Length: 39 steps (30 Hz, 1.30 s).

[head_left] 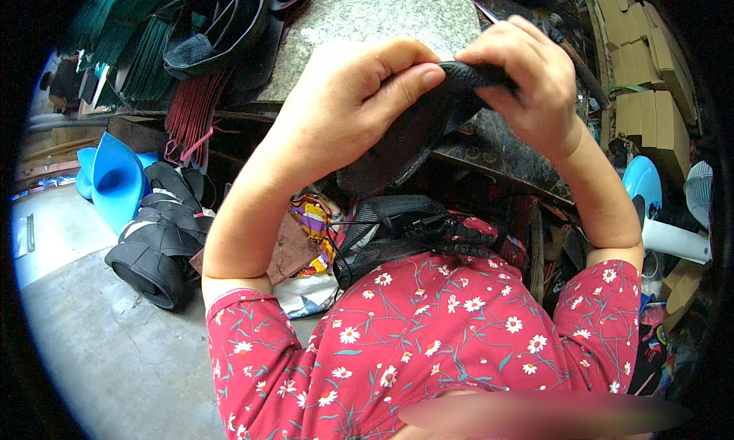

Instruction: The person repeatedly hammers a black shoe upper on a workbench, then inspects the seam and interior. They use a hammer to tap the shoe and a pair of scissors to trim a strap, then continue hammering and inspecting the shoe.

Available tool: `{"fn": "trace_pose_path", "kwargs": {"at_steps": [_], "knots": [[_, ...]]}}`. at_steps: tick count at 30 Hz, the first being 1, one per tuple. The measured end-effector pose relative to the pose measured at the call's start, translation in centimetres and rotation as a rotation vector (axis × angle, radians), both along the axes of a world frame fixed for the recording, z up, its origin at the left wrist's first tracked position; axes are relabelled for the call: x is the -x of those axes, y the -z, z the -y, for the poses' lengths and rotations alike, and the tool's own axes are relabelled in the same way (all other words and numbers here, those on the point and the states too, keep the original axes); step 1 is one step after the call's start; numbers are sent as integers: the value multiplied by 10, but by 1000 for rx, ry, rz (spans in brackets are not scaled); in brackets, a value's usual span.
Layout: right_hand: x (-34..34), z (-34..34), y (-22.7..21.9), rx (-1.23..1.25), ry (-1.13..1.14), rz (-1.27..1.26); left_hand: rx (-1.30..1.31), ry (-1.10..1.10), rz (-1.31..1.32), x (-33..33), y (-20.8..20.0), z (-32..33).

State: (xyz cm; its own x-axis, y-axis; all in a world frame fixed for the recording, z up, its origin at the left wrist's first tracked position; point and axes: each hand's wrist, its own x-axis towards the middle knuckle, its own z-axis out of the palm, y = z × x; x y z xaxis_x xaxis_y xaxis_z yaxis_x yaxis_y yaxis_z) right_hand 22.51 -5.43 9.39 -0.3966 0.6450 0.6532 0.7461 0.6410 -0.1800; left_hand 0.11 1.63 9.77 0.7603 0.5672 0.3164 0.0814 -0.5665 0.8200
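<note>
In front of my chest, both hands hold up a black shoe upper (pixel 397 151). Its rounded, flat side hangs down below my left hand. My left hand (pixel 344 96) pinches the top edge between thumb and fingers. Gripping the other end, my right hand (pixel 527 81) has its fingers curled round the black material close to the left thumb. The right fingertips are partly hidden and slightly blurred. Behind the upper lies a grey speckled stone slab (pixel 382 19) on the workbench.
Stacked black shoe uppers (pixel 157 241) lie on the floor at left, beside a blue curved piece (pixel 122 180). A black container (pixel 214 27) and red strips (pixel 195 107) sit at the bench's left. Stacked tan boxes (pixel 650 126) and a blue-and-white fan (pixel 642 184) stand at right.
</note>
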Motion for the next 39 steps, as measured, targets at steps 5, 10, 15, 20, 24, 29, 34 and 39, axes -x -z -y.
{"fn": "trace_pose_path", "kwargs": {"at_steps": [5, 10, 15, 20, 24, 29, 34, 39], "knots": [[-24, -1, -12, 446, -84, -199, 80, 109, -6, 14, -2, -9], [-41, 5, -4, 562, -143, -218, -14, 75, -118, 8, 9, -7], [-42, 1, 10, 799, -167, -431, 270, 104, -111, 3, 17, -9], [-32, 2, 1, 629, -201, -348, 209, 120, -148, 7, 11, -16], [-24, 0, -10, 397, -116, -83, 126, 167, -63, -1, 5, -15], [-23, -2, -14, 292, -78, 14, -104, 66, -191, -6, 2, -1], [-22, -2, -6, 789, -74, -423, -587, -98, -197, -10, 9, 5], [-20, -3, -6, 1032, -90, -733, -262, -13, -196, 0, 6, -9]]}}
